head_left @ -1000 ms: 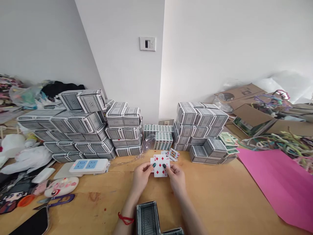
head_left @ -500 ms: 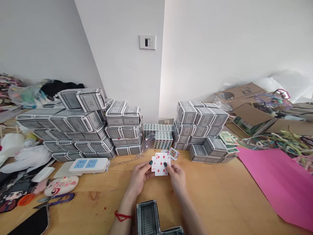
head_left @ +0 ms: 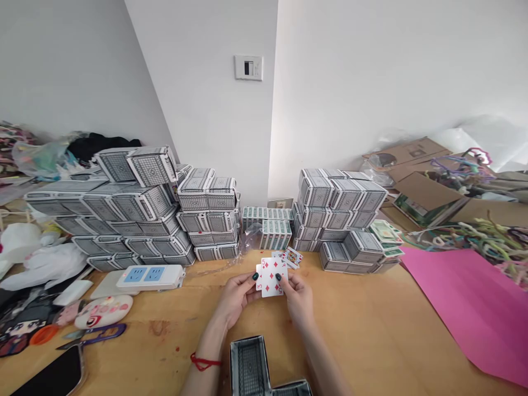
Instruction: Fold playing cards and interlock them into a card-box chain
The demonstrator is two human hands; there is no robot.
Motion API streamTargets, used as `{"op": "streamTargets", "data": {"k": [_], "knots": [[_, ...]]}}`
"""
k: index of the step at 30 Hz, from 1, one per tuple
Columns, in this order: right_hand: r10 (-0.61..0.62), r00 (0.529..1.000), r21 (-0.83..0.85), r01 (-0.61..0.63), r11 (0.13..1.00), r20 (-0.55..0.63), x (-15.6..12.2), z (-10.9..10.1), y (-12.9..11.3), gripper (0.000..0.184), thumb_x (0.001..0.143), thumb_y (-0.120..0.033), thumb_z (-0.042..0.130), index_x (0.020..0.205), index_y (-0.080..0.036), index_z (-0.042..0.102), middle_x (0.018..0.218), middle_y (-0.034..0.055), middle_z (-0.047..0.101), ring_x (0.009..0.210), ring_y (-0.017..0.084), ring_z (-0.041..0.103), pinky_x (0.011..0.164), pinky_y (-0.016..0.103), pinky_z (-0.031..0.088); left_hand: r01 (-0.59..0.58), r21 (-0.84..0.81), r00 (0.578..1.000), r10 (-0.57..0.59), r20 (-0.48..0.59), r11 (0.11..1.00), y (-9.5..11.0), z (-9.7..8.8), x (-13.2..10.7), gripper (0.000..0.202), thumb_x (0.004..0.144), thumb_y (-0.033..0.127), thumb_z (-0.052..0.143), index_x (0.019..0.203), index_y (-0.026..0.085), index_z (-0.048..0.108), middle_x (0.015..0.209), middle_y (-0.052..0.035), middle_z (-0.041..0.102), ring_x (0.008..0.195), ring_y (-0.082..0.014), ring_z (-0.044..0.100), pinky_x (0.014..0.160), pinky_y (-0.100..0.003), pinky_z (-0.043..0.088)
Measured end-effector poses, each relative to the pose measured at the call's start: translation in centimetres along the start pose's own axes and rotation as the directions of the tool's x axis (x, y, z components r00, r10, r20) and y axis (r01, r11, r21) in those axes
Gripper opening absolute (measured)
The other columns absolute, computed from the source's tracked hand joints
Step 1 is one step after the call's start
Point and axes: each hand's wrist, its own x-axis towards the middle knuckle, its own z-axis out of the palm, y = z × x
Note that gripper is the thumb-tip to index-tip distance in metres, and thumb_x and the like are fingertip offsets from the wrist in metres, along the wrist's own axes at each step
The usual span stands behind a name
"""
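Note:
Over the middle of the table, both my hands pinch a few overlapping playing cards (head_left: 271,281), face up, a five of diamonds in front. My left hand (head_left: 239,291) grips the left edge of a card marked 3 that sticks out behind it. My right hand (head_left: 296,291) has its thumb on the face of the five, at the right edge. Just behind the cards lie a few loose picture cards (head_left: 293,257). Nearer to me, between my forearms, stand dark card-patterned box shapes (head_left: 249,366), cut off by the lower edge.
Stacked card-patterned blocks rise at the left (head_left: 140,203) and right (head_left: 342,203), with packs of cards (head_left: 275,234) between. A power strip (head_left: 150,276), snips (head_left: 99,334) and a phone (head_left: 53,377) lie left. Pink paper (head_left: 474,308) and a cardboard box (head_left: 429,198) are right.
Almost nothing differs. My hands and the cards keep the same hold and place; the view has shifted very slightly.

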Motion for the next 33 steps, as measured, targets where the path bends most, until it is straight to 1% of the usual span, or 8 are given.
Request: {"op": "streamTargets", "data": {"k": [5, 9, 13, 18, 24, 28, 33], "knots": [[-0.004, 1.000, 0.011, 0.004, 1.000, 0.012, 0.1, -0.1, 0.4, 0.038, 0.061, -0.046, 0.067, 0.082, -0.014, 0.066, 0.071, 0.0059, 0.069, 0.060, 0.018, 0.060, 0.058, 0.029, 0.045, 0.004, 0.026, 1.000, -0.004, 0.007, 1.000, 0.0, 0.0, -0.1, 0.031, 0.065, 0.026, 0.069, 0.092, 0.010, 0.066, 0.086, -0.0118, 0.070, 0.079, -0.0210, 0.065, 0.074, -0.032, 0.051], [-0.001, 1.000, 0.000, 0.001, 1.000, -0.002, 0.2, -0.3, 0.6, 0.040, 0.061, -0.046, 0.067, 0.085, -0.014, 0.065, 0.071, 0.0066, 0.069, 0.059, 0.018, 0.060, 0.055, 0.028, 0.045, -0.003, 0.036, 1.000, 0.003, -0.005, 0.999, 0.0, 0.1, -0.1, 0.032, 0.064, 0.028, 0.070, 0.091, 0.011, 0.067, 0.086, -0.0115, 0.070, 0.079, -0.0211, 0.065, 0.073, -0.032, 0.051], [-0.005, 1.000, -0.003, 0.005, 1.000, -0.008, 0.2, -0.2, 0.6, 0.040, 0.061, -0.047, 0.067, 0.083, -0.014, 0.065, 0.072, 0.0073, 0.069, 0.061, 0.020, 0.061, 0.057, 0.029, 0.046, -0.020, 0.055, 1.000, 0.020, 0.005, 0.998, -0.1, 0.2, 0.0, 0.035, 0.062, 0.029, 0.071, 0.092, 0.012, 0.067, 0.088, -0.0115, 0.070, 0.081, -0.0220, 0.064, 0.073, -0.033, 0.050], [-0.009, 1.000, -0.017, 0.009, 1.000, -0.017, 0.1, 0.0, 0.6, 0.040, 0.060, -0.046, 0.067, 0.083, -0.013, 0.065, 0.073, 0.0084, 0.070, 0.064, 0.022, 0.063, 0.059, 0.030, 0.047, -0.046, 0.084, 0.999, 0.044, 0.025, 0.995, -0.4, 0.0, 0.3, 0.032, 0.064, 0.028, 0.069, 0.092, 0.013, 0.068, 0.091, -0.0100, 0.069, 0.082, -0.0209, 0.063, 0.072, -0.031, 0.049], [-0.003, 1.000, -0.008, 0.003, 1.000, 0.015, -0.1, 0.1, 0.7, 0.032, 0.063, -0.044, 0.066, 0.076, -0.015, 0.064, 0.073, 0.0078, 0.070, 0.064, 0.021, 0.063, 0.059, 0.030, 0.048, -0.074, 0.098, 0.996, 0.078, -0.034, 0.992, -0.8, 0.0, 0.7, 0.035, 0.059, 0.029, 0.072, 0.090, 0.013, 0.068, 0.084, -0.0095, 0.071, 0.075, -0.0194, 0.063, 0.071, -0.030, 0.049], [-0.003, 1.000, -0.017, 0.003, 1.000, 0.014, -0.1, 0.2, 0.8, 0.033, 0.063, -0.043, 0.066, 0.079, -0.014, 0.065, 0.073, 0.0080, 0.070, 0.064, 0.021, 0.063, 0.059, 0.030, 0.048, -0.065, 0.096, 0.994, 0.073, -0.085, 0.993, -0.8, 0.3, 0.8, 0.037, 0.054, 0.030, 0.075, 0.085, 0.012, 0.070, 0.078, -0.0098, 0.071, 0.074, -0.0217, 0.064, 0.071, -0.033, 0.049], [0.010, 0.999, -0.009, -0.010, 1.000, 0.041, -0.1, 0.2, 0.6, 0.035, 0.062, -0.044, 0.066, 0.082, -0.014, 0.064, 0.071, 0.0080, 0.070, 0.064, 0.022, 0.063, 0.059, 0.031, 0.049, -0.095, 0.115, 0.986, 0.109, -0.125, 0.989, -0.9, 0.3, 1.0, 0.034, 0.051, 0.030, 0.076, 0.079, 0.012, 0.071, 0.072, -0.0089, 0.071, 0.074, -0.0222, 0.064, 0.072, -0.033, 0.048]]}}
